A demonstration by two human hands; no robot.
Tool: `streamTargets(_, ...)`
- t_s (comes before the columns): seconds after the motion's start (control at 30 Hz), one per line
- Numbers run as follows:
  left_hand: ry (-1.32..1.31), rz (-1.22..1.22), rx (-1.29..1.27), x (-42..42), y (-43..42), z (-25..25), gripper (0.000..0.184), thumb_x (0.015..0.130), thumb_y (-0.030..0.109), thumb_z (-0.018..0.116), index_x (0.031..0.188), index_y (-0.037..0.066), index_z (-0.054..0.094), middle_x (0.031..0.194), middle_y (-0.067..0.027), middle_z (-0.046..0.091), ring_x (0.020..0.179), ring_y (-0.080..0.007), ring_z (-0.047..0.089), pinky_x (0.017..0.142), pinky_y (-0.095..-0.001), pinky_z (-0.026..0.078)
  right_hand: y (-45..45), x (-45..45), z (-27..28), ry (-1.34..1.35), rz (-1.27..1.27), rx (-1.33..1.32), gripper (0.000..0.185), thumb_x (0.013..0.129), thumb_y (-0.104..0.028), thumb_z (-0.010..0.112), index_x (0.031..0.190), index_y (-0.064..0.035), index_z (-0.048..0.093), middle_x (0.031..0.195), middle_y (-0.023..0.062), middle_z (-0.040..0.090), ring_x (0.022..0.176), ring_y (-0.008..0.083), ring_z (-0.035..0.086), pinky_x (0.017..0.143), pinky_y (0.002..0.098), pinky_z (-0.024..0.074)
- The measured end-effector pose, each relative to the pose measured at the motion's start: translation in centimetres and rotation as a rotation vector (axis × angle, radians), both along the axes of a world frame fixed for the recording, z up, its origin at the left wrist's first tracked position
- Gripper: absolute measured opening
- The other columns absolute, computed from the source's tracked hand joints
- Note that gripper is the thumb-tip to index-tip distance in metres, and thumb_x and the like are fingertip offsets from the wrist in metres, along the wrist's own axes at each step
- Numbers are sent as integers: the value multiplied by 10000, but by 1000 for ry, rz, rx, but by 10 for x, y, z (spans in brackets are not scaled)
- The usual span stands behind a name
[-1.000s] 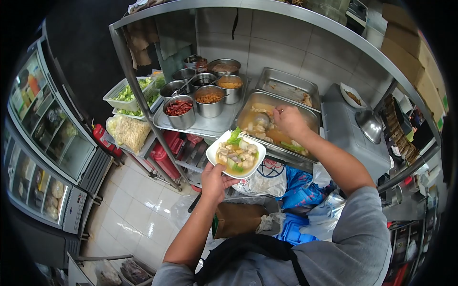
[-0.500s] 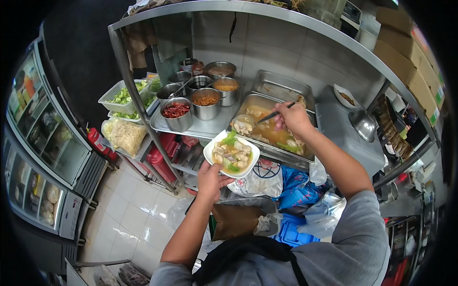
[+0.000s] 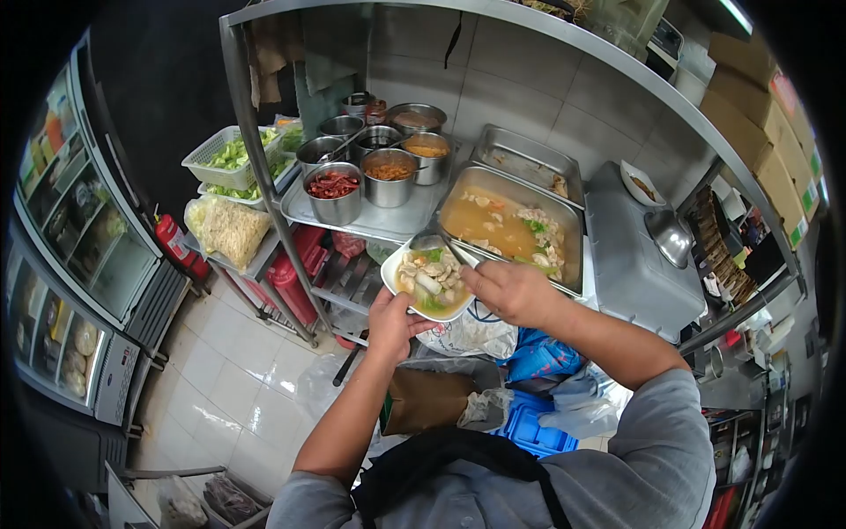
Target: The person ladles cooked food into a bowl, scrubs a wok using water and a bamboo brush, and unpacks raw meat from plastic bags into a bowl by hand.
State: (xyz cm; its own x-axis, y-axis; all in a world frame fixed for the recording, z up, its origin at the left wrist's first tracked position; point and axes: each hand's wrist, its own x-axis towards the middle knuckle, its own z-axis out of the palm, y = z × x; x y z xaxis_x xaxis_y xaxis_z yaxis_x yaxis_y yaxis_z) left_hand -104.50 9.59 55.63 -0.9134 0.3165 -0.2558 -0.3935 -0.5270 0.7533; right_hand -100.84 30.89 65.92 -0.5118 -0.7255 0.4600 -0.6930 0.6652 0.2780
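Note:
My left hand (image 3: 391, 327) holds the rim and underside of a white bowl (image 3: 388, 280) filled with broth, pale chunks and green leaves. In my right hand (image 3: 495, 289) is the dark handle of a ladle (image 3: 428, 242), whose scoop is tipped over the back of the bowl. Behind the bowl lies a deep steel tray (image 3: 577, 256) of yellowish soup, with chunks and greens gathered at its right side. Another steel tray (image 3: 529, 144) with brown residue stands behind that one.
Several steel pots (image 3: 335, 209) stand on the metal shelf at left. Beyond the shelf post (image 3: 256, 145) are a basket of greens (image 3: 196, 170) and a bag of noodles (image 3: 231, 231). A grey box (image 3: 621, 251) stands at right; plastic bags (image 3: 476, 338) lie below.
My right hand has brought the ladle from the soup tray left and down to the bowl, tipping it there. More chunks fill the bowl. My left hand still holds it.

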Motion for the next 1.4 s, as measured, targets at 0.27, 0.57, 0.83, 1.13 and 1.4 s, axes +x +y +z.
streamTargets(0.27,-33,-19,-19,9,-4,-7,387,856,100,477,1236,30,439,1114,-176,609,857,-307,690,665,-416,612,5,25,15,33,48,-106,368,810,-116,660,1161,-24,595,891,64,607,696,226,628,551,348,512)
streamTargets(0.57,-6,-3,-31,9,0,-5,420,858,107,474,1266,16,430,1138,-185,604,870,-318,690,661,-412,615,83,-47,10,-346,-688,-834,214,931,-198,574,944,-14,682,833,198,656,747,352,649,642,438,521)
streamTargets(0.83,-5,29,-5,11,4,0,387,864,112,482,1235,13,442,1093,-171,614,827,-307,694,611,-379,617,59,-99,-12,-356,-681,-751,288,931,-235,521,918,16,663,798,222,672,691,373,658,685,428,539)
streamTargets(1.13,-19,22,5,12,2,-3,404,862,115,492,1251,24,439,1115,-175,607,811,-302,694,611,-378,612,51,-98,19,-866,-652,-1457,210,884,-92,513,812,79,612,657,155,628,493,229,630,462,362,563)
streamTargets(1.4,16,33,30,11,7,-1,410,853,104,486,1253,23,447,1100,-186,619,821,-306,698,602,-371,619,36,-62,59,-818,-619,-1410,209,905,-127,532,868,61,616,684,119,622,491,184,614,481,335,558)
